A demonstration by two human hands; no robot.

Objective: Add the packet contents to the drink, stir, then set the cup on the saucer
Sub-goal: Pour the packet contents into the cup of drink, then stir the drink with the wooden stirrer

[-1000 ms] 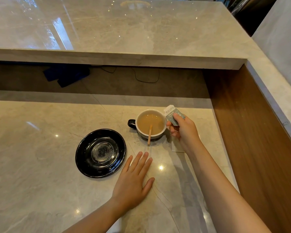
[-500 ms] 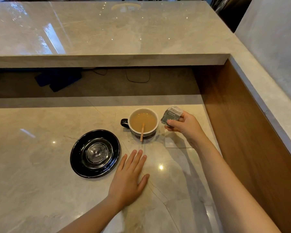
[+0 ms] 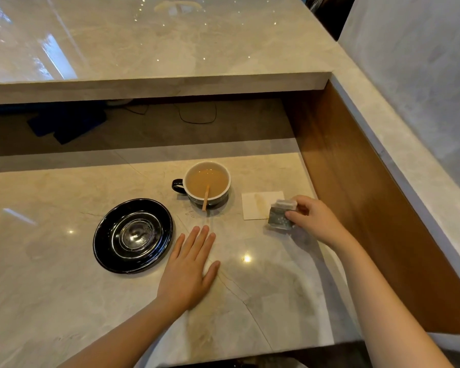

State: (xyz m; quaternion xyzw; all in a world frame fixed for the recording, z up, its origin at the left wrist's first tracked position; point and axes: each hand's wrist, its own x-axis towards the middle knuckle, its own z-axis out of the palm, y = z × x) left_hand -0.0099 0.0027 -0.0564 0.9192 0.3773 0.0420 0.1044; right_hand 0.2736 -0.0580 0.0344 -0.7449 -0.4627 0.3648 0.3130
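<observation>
A dark cup (image 3: pixel 207 199) with a white inside holds a light brown drink, and a wooden stir stick (image 3: pixel 205 197) leans in it over the near rim. The empty black saucer (image 3: pixel 133 235) lies to the cup's left on the marble counter. My right hand (image 3: pixel 312 219) pinches a small grey packet (image 3: pixel 280 215), low over the counter to the right of the cup. My left hand (image 3: pixel 190 269) rests flat on the counter, fingers spread, just right of the saucer and in front of the cup.
A white paper napkin (image 3: pixel 255 205) lies between cup and packet. A wooden side wall (image 3: pixel 356 195) closes the counter on the right. A raised marble shelf (image 3: pixel 154 83) overhangs the back, with cables and a dark blue cloth (image 3: pixel 67 123) beneath it.
My right hand has carried the packet away from the cup's rim, rightward and down toward the counter beside the napkin. The left hand stays flat in place.
</observation>
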